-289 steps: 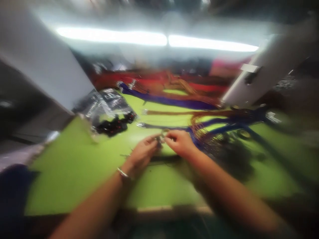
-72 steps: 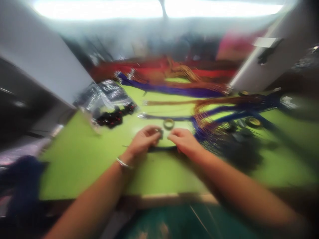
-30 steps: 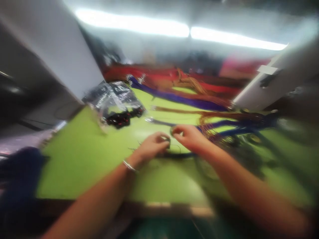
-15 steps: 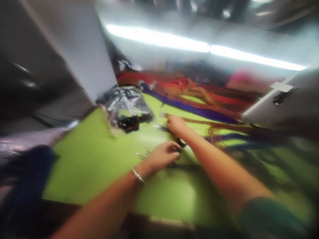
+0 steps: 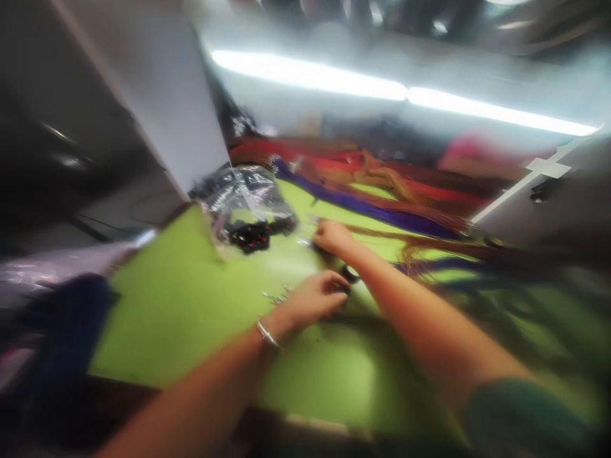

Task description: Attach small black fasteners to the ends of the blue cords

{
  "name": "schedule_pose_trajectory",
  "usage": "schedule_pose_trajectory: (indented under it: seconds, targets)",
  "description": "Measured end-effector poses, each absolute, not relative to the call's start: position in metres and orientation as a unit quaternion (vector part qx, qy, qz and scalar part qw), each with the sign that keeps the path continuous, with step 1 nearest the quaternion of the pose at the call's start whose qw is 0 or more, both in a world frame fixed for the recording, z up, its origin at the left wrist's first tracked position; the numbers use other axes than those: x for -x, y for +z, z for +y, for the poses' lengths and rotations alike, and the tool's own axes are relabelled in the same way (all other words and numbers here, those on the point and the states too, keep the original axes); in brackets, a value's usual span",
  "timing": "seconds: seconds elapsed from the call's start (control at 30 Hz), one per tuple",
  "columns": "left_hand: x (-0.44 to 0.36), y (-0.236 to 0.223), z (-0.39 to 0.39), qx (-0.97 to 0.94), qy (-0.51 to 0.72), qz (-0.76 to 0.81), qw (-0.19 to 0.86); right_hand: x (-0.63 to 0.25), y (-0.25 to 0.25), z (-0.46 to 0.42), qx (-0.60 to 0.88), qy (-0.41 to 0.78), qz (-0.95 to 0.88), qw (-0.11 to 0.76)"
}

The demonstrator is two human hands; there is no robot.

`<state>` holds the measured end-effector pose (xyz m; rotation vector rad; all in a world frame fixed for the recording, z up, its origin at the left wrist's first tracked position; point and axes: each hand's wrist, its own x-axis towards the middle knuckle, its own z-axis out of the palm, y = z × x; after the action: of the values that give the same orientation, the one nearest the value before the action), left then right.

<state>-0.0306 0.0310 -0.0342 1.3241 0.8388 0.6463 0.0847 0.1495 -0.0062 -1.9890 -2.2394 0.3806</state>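
Observation:
My left hand [image 5: 310, 296], with a bracelet [image 5: 268, 333] at the wrist, is low over the green tabletop [image 5: 191, 299]. Its thumb and fingers close on a small dark piece [image 5: 342, 289], too blurred to name. Just beyond it, my right hand [image 5: 335, 238] is closed, knuckles up; whatever lies inside the fingers is hidden. A shiny pale tip [image 5: 303, 242] shows beside the right fingertips. Between the hands sits a dark ring shape [image 5: 350, 273], partly covered. Small silvery pieces [image 5: 277, 296] lie left of my left hand.
A clear plastic bag [image 5: 252, 191] with dark pieces [image 5: 251, 236] lies at the back left. Purple strands [image 5: 353, 202], red strands [image 5: 334, 156] and brown strands [image 5: 391, 233] stretch across the back and right. Grey panels [image 5: 191, 108] rise at the left; a tube light [image 5: 310, 73] hangs above.
The whole view has shifted slightly. The dark piece at my left fingers shows less and looks lower. My right hand has barely moved.

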Motion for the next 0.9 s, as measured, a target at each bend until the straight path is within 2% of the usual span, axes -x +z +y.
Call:
schedule_pose_trajectory:
  seconds: [0.2, 0.33, 0.43, 0.57, 0.63, 0.73, 0.8, 0.9]
  targets:
    - [0.032, -0.033, 0.032, -0.579, 0.305, 0.371, 0.659, -0.074, -0.013, 0.15, 0.668, 0.151, -0.725, 0.073]
    - [0.033, -0.029, 0.032, -0.573, 0.306, 0.377, 0.66, -0.087, -0.003, 0.155, 0.661, 0.152, -0.725, 0.117]
    - [0.034, -0.028, 0.032, -0.559, 0.315, 0.381, 0.666, -0.109, 0.019, 0.149, 0.668, 0.177, -0.69, 0.216]
    - [0.035, -0.028, 0.033, -0.498, 0.345, 0.392, 0.693, -0.142, 0.05, 0.112, 0.637, 0.304, -0.576, 0.413]
    - [0.035, -0.026, 0.034, -0.456, 0.361, 0.383, 0.717, -0.151, 0.057, 0.083, 0.584, 0.352, -0.563, 0.468]
    - [0.035, -0.022, 0.033, -0.403, 0.373, 0.361, 0.754, -0.152, 0.048, 0.039, 0.557, 0.376, -0.602, 0.432]
    - [0.034, -0.02, 0.033, -0.381, 0.376, 0.358, 0.765, -0.146, 0.032, 0.018, 0.577, 0.334, -0.64, 0.384]
    - [0.033, -0.019, 0.032, -0.367, 0.376, 0.357, 0.772, -0.138, 0.006, 0.005, 0.599, 0.257, -0.666, 0.362]
